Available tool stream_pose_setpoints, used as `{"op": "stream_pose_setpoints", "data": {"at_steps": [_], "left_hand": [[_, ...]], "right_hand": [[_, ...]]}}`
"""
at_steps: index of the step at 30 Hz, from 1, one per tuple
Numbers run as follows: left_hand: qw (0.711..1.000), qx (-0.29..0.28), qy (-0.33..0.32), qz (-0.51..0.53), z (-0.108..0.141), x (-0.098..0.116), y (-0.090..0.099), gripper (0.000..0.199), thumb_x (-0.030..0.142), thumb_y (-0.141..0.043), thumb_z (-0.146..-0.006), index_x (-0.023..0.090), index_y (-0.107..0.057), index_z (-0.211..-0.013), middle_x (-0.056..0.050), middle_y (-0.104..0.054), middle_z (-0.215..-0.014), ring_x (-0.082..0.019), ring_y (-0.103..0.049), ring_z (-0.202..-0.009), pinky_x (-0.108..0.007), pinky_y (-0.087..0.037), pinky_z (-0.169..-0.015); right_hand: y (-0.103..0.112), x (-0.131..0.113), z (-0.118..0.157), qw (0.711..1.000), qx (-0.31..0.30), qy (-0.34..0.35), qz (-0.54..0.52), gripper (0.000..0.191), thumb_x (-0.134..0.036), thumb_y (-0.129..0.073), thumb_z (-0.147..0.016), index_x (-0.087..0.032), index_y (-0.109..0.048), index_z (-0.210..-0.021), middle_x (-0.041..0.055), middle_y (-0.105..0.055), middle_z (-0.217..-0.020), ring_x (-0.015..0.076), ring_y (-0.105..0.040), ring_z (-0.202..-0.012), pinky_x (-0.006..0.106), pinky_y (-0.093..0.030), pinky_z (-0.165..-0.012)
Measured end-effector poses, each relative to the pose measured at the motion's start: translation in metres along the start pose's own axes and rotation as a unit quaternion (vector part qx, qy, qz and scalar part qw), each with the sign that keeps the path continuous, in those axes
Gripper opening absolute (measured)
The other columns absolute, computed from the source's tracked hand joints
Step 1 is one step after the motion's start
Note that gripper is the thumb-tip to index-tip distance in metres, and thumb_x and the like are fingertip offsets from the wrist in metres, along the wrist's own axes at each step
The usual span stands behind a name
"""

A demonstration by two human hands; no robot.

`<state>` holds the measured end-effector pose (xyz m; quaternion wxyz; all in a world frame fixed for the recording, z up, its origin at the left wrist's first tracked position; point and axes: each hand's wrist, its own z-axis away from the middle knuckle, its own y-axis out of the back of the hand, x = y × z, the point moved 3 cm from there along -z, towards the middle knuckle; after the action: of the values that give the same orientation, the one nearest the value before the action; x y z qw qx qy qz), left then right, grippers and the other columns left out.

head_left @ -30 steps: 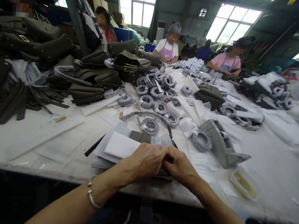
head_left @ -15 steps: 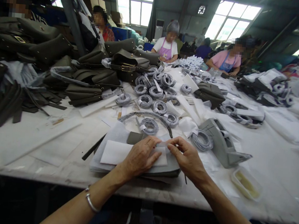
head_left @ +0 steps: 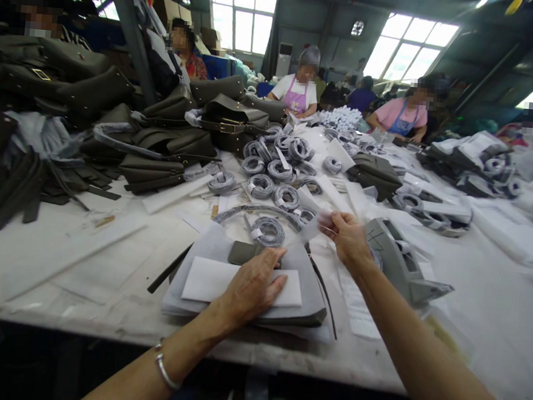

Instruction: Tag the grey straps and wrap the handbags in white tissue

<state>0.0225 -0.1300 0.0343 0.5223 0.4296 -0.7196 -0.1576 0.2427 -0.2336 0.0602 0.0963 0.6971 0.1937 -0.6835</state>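
Observation:
A dark olive bag [head_left: 314,317] lies flat on the table before me, with thin whitish tissue paper [head_left: 201,250] over it and a white foam sheet [head_left: 208,279] on top. My left hand [head_left: 252,280] rests on the foam sheet, thumb and fingers apart. A small olive flap [head_left: 243,253] shows just beyond the foam. My right hand [head_left: 345,235] is raised at the bag's far right corner, its fingertips pinched on a thin translucent sheet [head_left: 309,230]. Whether that sheet joins the tissue paper, I cannot tell. A narrow dark strap [head_left: 326,292] hangs off the bag's right side.
A grey dispenser-like holder [head_left: 390,254] stands right of my right hand, partly behind my forearm. Wrapped coiled straps [head_left: 268,231] are heaped beyond the bag. Olive bags [head_left: 159,144] are piled at the left. A co-worker [head_left: 299,91] in a purple apron works across the table.
My right hand has moved up and to the right, away from my left hand, with the thin translucent sheet in its fingertips. My left hand stays on the foam sheet.

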Motion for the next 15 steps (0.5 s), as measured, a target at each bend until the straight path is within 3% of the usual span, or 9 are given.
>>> {"op": "stream_pose_setpoints", "data": {"at_steps": [3, 6, 9, 12, 15], "left_hand": [[1.000, 0.011, 0.003, 0.013, 0.000, -0.001, 0.000, 0.052, 0.013, -0.057, -0.086, 0.018, -0.038, -0.134, -0.009, -0.061, -0.115, -0.021, -0.064, -0.096, -0.040, -0.055, -0.091], [0.999, 0.038, -0.006, 0.032, 0.001, -0.001, 0.001, 0.059, 0.012, -0.057, -0.086, 0.019, -0.033, -0.140, -0.011, -0.058, -0.122, -0.019, -0.064, -0.096, -0.039, -0.055, -0.092], [0.997, 0.057, -0.045, 0.029, 0.001, 0.000, 0.004, 0.059, 0.011, -0.057, -0.086, 0.018, -0.035, -0.140, -0.014, -0.051, -0.134, -0.022, -0.058, -0.113, -0.042, -0.051, -0.100], [0.995, 0.043, -0.089, 0.019, 0.002, 0.003, 0.005, 0.044, 0.010, -0.059, -0.085, 0.019, -0.050, -0.127, -0.011, -0.056, -0.130, -0.023, -0.052, -0.123, -0.043, -0.046, -0.106], [0.990, 0.025, -0.137, 0.029, 0.003, 0.006, 0.005, 0.022, 0.012, -0.056, -0.089, 0.020, -0.060, -0.109, -0.007, -0.065, -0.112, -0.021, -0.058, -0.111, -0.038, -0.049, -0.100]], "right_hand": [[-0.012, -0.017, 0.017, 0.997, -0.051, 0.024, 0.053, 0.034, -0.046, -0.079, -0.072, -0.019, -0.059, -0.077, 0.0025, -0.070, -0.074, 0.0154, -0.066, -0.067, 0.030, -0.055, -0.068], [-0.025, -0.030, 0.046, 0.975, -0.122, 0.094, 0.162, 0.029, -0.045, -0.071, -0.081, -0.019, -0.060, -0.080, 0.0021, -0.071, -0.072, 0.0159, -0.065, -0.066, 0.029, -0.052, -0.068], [-0.028, -0.028, 0.081, 0.950, -0.161, 0.133, 0.233, 0.021, -0.040, -0.063, -0.088, -0.020, -0.060, -0.082, 0.0012, -0.070, -0.071, 0.0166, -0.066, -0.067, 0.027, -0.051, -0.066], [-0.022, -0.017, 0.114, 0.926, -0.192, 0.166, 0.278, 0.016, -0.034, -0.062, -0.090, -0.022, -0.064, -0.080, 0.0004, -0.069, -0.073, 0.0161, -0.065, -0.068, 0.026, -0.051, -0.069], [-0.016, -0.008, 0.135, 0.909, -0.209, 0.207, 0.296, 0.011, -0.029, -0.063, -0.090, -0.022, -0.068, -0.083, 0.0005, -0.071, -0.078, 0.0156, -0.066, -0.072, 0.024, -0.051, -0.071]]}}
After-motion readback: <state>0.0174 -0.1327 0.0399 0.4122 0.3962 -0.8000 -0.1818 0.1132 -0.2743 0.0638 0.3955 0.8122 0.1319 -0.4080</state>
